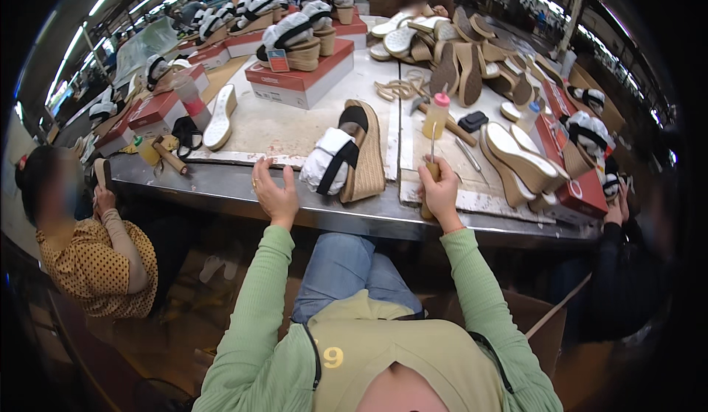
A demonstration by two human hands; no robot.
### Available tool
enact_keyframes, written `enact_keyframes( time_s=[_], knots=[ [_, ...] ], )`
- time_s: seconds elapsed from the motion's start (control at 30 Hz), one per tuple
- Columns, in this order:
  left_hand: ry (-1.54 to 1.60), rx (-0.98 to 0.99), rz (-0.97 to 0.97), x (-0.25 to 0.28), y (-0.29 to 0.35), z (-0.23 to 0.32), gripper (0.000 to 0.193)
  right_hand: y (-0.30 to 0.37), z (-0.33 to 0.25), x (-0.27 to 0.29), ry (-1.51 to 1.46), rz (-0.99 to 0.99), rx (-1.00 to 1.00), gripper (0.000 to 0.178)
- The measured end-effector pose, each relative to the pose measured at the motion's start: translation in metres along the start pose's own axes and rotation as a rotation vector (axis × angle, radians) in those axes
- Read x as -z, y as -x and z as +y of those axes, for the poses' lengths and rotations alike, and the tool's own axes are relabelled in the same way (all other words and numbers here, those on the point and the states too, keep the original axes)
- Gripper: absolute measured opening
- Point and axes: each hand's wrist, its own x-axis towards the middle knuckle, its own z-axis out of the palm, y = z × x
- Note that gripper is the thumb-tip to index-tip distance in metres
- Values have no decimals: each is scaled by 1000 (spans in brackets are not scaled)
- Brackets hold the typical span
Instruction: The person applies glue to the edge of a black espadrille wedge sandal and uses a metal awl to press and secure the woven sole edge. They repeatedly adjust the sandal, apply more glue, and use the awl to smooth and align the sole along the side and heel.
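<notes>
A wedge sandal [366, 163] with a woven side, a black strap and white paper stuffing lies at the table's front edge, between my hands. My left hand [276, 193] is just left of it, fingers apart, holding nothing and not touching the sandal. My right hand [443, 196] is closed around the brown handle of a thin-shafted hand tool [434, 146], whose metal shaft points up. Behind that shaft stands a bottle of yellowish liquid with a pink cap [436, 115]. A hammer [451, 126] lies beside the bottle, partly hidden by it.
Cork-coloured wedge soles [509, 165] stand on the right; more soles [464, 73] pile up behind. A red-and-white shoebox [301, 80] carries stuffed sandals. A metal pointed tool [472, 155] and dark block [473, 121] lie near the hammer. Co-workers sit at left [110, 257] and right.
</notes>
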Motion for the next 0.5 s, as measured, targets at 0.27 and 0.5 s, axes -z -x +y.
enact_keyframes(
  time_s=[0.27, 0.5],
  knots=[
    [279, 291, -198, 15, -18, 14, 50, 6, -3, -1, -72, 60, 3, 30],
    [405, 1, -932, 23, -75, 77, 106, 7, 0, -1, 65, -6, -2, 38]
  ],
)
